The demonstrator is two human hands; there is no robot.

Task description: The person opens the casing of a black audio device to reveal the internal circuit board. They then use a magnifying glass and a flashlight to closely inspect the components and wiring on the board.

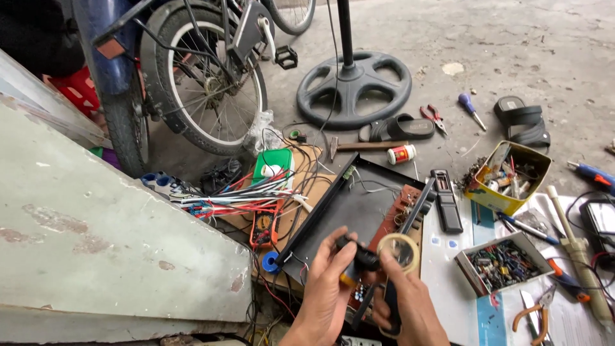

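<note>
Left hand (327, 288) clamped around a small black cylindrical component (362, 258), right hand (407, 301) closed on the dark handle of a round clear-lensed magnifying glass (398, 251), both raised just above the open black metal chassis (346, 211), lens beside the part, apparently for close inspection.

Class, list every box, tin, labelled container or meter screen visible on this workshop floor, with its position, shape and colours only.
Yellow tin: right, open, rectangular, full of tools.
Cardboard box: below the tin, shallow, grey-white, holding small parts.
Small jar: centre, lying down, white with red label.
Multimeter: left of the black chassis, orange-edged, dark face.
</note>
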